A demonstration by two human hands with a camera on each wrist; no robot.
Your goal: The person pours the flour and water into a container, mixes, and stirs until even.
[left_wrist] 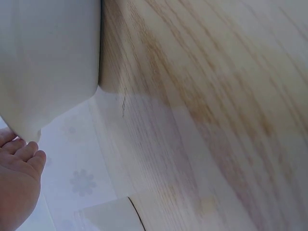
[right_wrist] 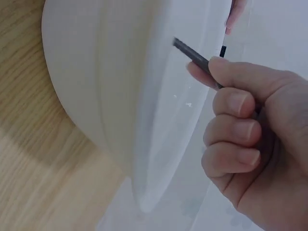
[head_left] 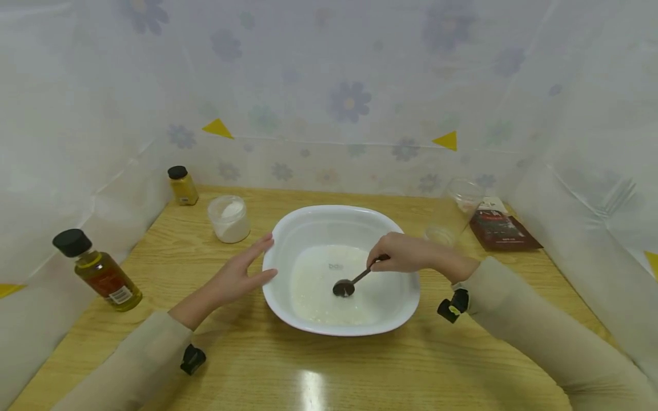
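A white basin holds a pale, milky liquid with small lumps in it. My right hand pinches the handle of a dark spoon over the basin; its bowl is at the liquid, how deep I cannot tell. In the right wrist view the fingers of that hand are curled round the dark handle. My left hand touches the basin's left rim with its fingers spread. The left wrist view shows the hand with its fingertips at the basin's edge.
On the wooden table stand a jar of white powder, a yellow jar with a black lid and a dark-capped oil bottle at the left. Behind my right hand are a clear container and a dark red packet.
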